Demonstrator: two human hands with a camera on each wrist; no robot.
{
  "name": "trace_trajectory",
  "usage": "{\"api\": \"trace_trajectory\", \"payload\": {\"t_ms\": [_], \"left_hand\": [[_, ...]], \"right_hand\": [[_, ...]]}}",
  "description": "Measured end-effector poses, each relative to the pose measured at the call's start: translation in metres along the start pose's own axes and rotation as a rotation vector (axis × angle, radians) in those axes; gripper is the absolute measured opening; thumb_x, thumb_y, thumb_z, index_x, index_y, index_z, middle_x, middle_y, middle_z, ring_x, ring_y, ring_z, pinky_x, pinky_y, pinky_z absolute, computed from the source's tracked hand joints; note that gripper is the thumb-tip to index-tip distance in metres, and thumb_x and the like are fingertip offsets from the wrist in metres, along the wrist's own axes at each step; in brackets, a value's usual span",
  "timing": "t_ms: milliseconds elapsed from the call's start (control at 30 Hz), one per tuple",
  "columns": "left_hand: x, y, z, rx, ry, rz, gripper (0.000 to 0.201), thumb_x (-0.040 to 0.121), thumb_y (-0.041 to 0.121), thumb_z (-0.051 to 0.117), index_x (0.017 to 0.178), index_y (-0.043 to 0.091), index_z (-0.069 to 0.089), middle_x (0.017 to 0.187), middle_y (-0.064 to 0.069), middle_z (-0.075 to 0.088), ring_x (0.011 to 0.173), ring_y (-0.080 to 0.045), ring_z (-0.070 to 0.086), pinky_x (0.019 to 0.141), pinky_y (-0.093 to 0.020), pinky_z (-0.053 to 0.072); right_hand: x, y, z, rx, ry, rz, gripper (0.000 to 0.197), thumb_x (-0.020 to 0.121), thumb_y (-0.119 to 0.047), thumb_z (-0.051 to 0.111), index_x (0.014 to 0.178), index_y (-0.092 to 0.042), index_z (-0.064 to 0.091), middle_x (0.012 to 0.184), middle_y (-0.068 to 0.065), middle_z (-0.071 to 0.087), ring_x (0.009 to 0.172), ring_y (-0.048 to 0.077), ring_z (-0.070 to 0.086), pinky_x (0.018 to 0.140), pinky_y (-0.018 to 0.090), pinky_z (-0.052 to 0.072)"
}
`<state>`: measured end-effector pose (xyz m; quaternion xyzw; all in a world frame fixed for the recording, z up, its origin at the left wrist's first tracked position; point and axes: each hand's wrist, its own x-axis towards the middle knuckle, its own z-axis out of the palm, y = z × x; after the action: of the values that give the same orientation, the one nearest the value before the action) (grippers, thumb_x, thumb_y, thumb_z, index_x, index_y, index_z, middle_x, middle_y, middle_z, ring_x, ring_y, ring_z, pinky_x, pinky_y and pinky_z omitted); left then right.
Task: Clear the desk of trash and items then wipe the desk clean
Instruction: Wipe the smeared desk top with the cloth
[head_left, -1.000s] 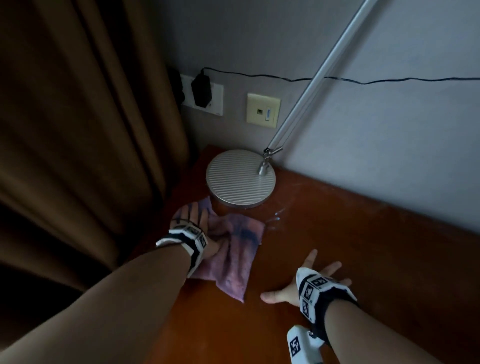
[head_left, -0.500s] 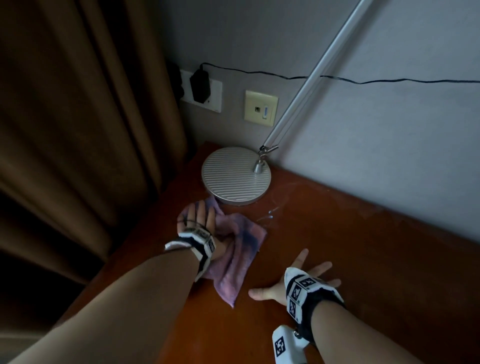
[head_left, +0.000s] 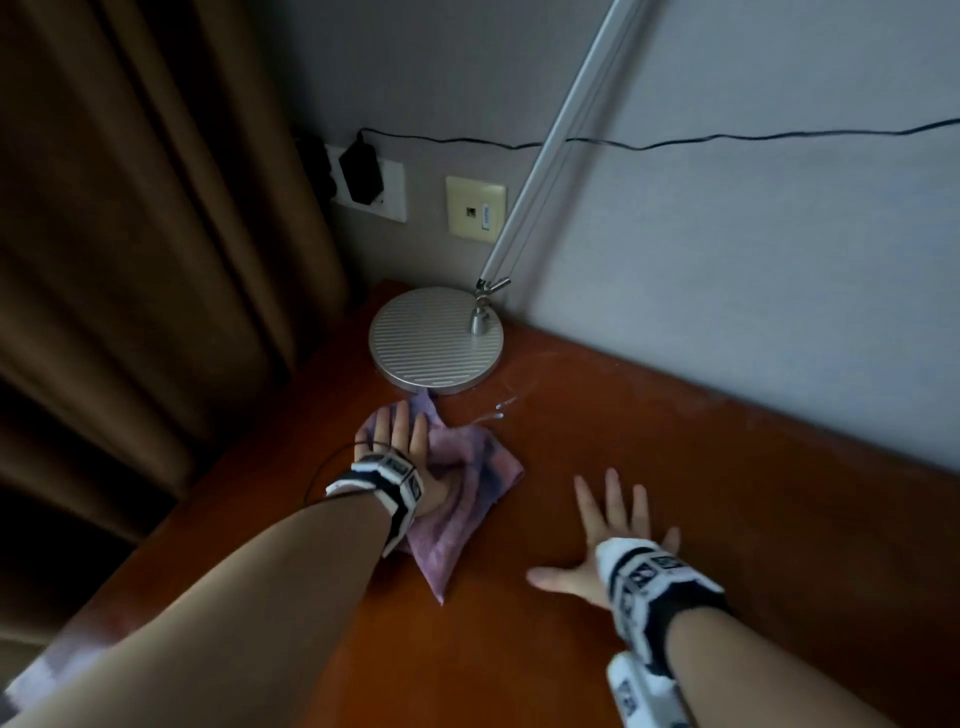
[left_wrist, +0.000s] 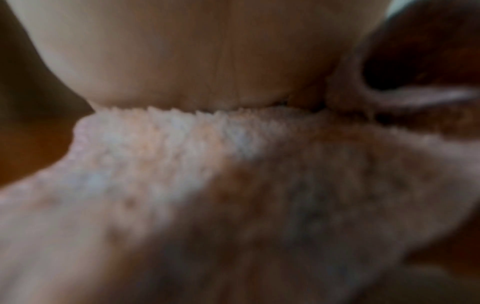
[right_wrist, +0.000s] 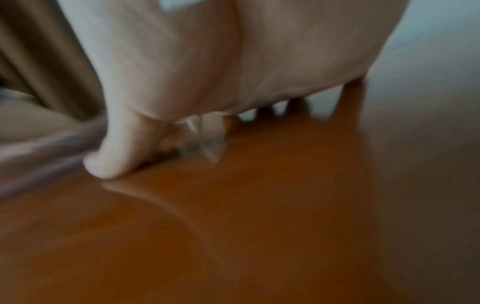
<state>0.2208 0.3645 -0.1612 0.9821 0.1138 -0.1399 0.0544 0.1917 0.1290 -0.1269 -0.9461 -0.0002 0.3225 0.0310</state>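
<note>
A pink-purple cloth (head_left: 467, 499) lies crumpled on the reddish-brown wooden desk (head_left: 727, 493), just in front of the lamp base. My left hand (head_left: 400, 441) presses flat on the cloth with straight fingers. The left wrist view is filled by my palm (left_wrist: 182, 51) on the fuzzy cloth (left_wrist: 182, 164). My right hand (head_left: 608, 540) lies flat on the bare desk to the right of the cloth, fingers spread. In the right wrist view my thumb (right_wrist: 116, 156) touches the desk (right_wrist: 233, 226). A thin wet streak (head_left: 501, 408) shines beside the lamp base.
A round silver lamp base (head_left: 436, 340) stands at the desk's back left corner, its arm (head_left: 561, 130) slanting up to the right. Brown curtains (head_left: 130, 260) hang at the left. Wall sockets (head_left: 371, 182) and a black cable (head_left: 675, 143) sit on the wall behind.
My left hand has slid the cloth slightly right and away from the desk's left edge, close under the lamp base. The right hand stays flat on the desk.
</note>
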Motion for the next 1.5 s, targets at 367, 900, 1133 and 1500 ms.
{"api": "trace_trajectory", "payload": {"t_ms": [367, 900, 1133, 1500], "left_hand": [[0.008, 0.035, 0.004, 0.027, 0.058, 0.022, 0.096, 0.064, 0.059, 0.031, 0.148, 0.014, 0.032, 0.156, -0.017, 0.019, 0.143, -0.038, 0.018, 0.113, -0.049, 0.008], [0.038, 0.084, -0.008, 0.116, -0.135, 0.117, 0.100, 0.080, 0.062, 0.048, 0.152, 0.017, -0.005, 0.158, -0.013, -0.014, 0.145, -0.035, -0.011, 0.115, -0.053, -0.002], [0.014, 0.090, -0.001, 0.120, -0.128, 0.181, 0.104, 0.080, 0.068, 0.048, 0.152, 0.016, -0.007, 0.158, -0.013, -0.015, 0.145, -0.035, -0.013, 0.117, -0.052, -0.003], [0.073, 0.136, -0.018, 0.024, -0.126, 0.133, 0.105, 0.079, 0.069, 0.050, 0.153, 0.017, -0.003, 0.159, -0.012, -0.012, 0.146, -0.033, -0.010, 0.117, -0.053, 0.001]], "right_hand": [[0.037, 0.058, -0.023, -0.057, -0.016, 0.105, 0.139, 0.047, -0.095, 0.052, 0.140, -0.039, -0.034, 0.149, 0.007, -0.043, 0.141, 0.039, -0.027, 0.111, 0.067, 0.007], [0.042, 0.057, -0.025, -0.031, -0.031, 0.123, 0.144, 0.040, -0.095, 0.054, 0.142, -0.040, -0.032, 0.150, 0.007, -0.039, 0.141, 0.040, -0.026, 0.110, 0.070, 0.006], [0.037, 0.055, -0.033, -0.013, -0.087, 0.125, 0.144, 0.044, -0.092, 0.058, 0.143, -0.038, -0.032, 0.149, 0.009, -0.042, 0.139, 0.041, -0.030, 0.110, 0.070, 0.005], [0.041, 0.057, -0.030, 0.012, -0.107, 0.125, 0.145, 0.044, -0.089, 0.062, 0.142, -0.039, -0.033, 0.147, 0.008, -0.044, 0.138, 0.041, -0.033, 0.108, 0.071, 0.000]]}}
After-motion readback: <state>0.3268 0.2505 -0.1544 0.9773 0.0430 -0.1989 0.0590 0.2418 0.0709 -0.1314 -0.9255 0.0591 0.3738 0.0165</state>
